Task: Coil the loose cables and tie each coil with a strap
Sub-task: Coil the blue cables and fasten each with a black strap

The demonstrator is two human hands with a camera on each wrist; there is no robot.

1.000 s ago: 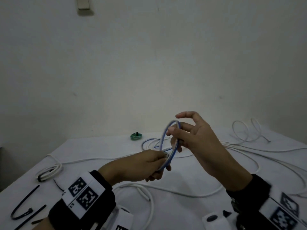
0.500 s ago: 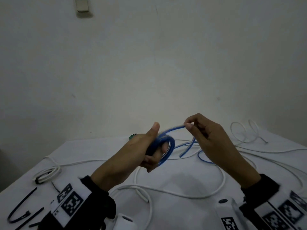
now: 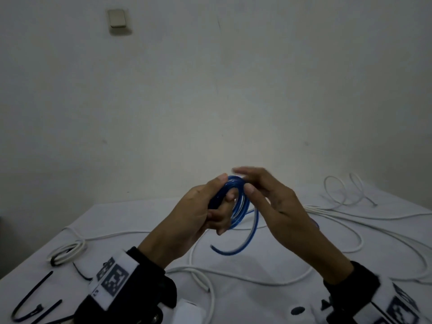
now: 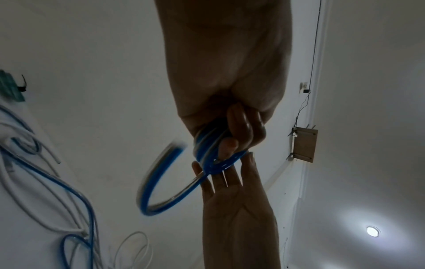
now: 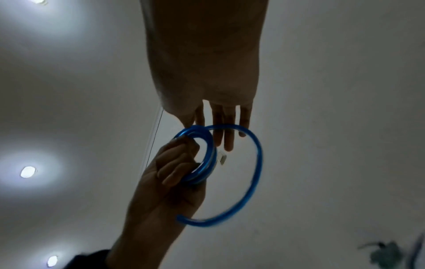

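A blue cable coil (image 3: 239, 206) is held upright above the table, chest-high in the head view. My left hand (image 3: 210, 206) grips one side of it, thumb on top and fingers curled through the loops (image 4: 214, 160). My right hand (image 3: 264, 190) is at the coil's top right, its fingers (image 5: 226, 131) straight and lying against the last turn, thumb beside the coil. The blue cable's loose tail (image 3: 236, 251) hangs in a wide blurred arc below the coil (image 5: 207, 160), its end free in the air.
Long loose white cables (image 3: 350, 230) sprawl over the white table (image 3: 128, 218) to the right and front. A tied white coil (image 3: 67, 252) lies at the left, with black straps (image 3: 30, 298) near the front left corner. A wall stands close behind.
My right hand has swung another turn of blue cable up onto the coil and opened its fingers. The tail has lifted off the table and is shorter. My left hand keeps its grip.
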